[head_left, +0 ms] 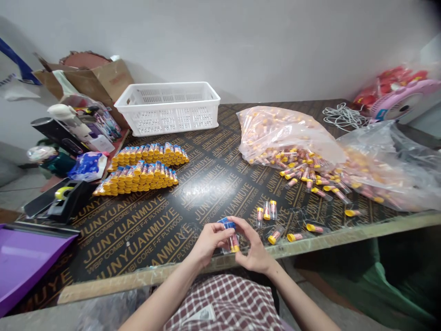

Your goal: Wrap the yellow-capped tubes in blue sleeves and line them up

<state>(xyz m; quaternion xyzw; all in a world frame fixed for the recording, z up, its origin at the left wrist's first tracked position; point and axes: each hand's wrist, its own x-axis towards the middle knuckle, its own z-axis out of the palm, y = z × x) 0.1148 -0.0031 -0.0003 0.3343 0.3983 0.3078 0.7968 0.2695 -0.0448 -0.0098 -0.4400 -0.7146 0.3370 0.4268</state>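
Gripping clear tube [234,243] between closed fingers of left hand [208,239] and right hand [254,252], above near edge of table [200,188]. Just beyond, at right, loose yellow-capped tubes [266,212]. Farther, plastic bag [289,126] at right, stacked tubes [146,178] at left. Behind those, white basket [175,117].

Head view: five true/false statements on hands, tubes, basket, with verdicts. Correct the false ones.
1. The left hand and right hand hold one tube between them. True.
2. A pink fan stands left of the white basket. False: the pink fan is at the far right.
3. The white basket is left of the plastic bag. True.
4. No tubes lie loose. False: loose tubes lie near the right hand.
5. Stacked tubes have yellow ends. True.
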